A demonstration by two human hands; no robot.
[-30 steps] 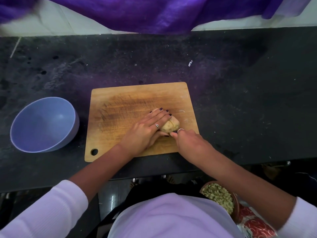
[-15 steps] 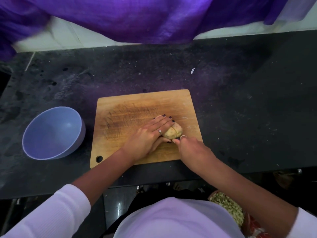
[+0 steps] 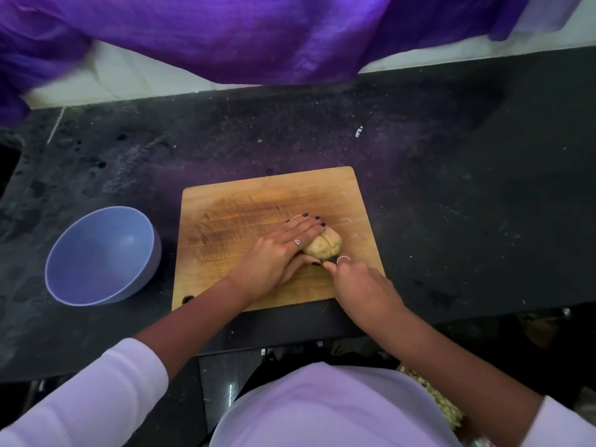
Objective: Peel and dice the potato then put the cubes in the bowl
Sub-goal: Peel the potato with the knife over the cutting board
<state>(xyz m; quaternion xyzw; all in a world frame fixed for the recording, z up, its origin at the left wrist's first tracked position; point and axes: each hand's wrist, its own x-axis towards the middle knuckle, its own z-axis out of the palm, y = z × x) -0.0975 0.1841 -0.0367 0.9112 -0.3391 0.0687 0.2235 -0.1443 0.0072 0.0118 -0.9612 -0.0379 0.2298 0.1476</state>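
A peeled, pale yellow potato (image 3: 326, 245) lies on the right part of the wooden cutting board (image 3: 258, 201). My left hand (image 3: 277, 253) covers its left side, fingers laid over the top and thumb tucked against the near side. A thin cut line runs across the potato. My right hand (image 3: 361, 285) is curled just in front of the potato, gripping a dark knife (image 3: 329, 260) whose handle is almost wholly hidden in the fist. The blade is barely visible. An empty lilac bowl (image 3: 154, 253) stands on the counter left of the board.
The board sits near the front edge of a black, speckled counter (image 3: 451, 221). Purple cloth (image 3: 225, 37) hangs over the back wall. Below the counter at the lower right, a container of pale green bits (image 3: 445, 411) shows beside my body.
The view has tilted, so everything sits lower in the frame. Both hands stay at the potato in nearly the same hold.
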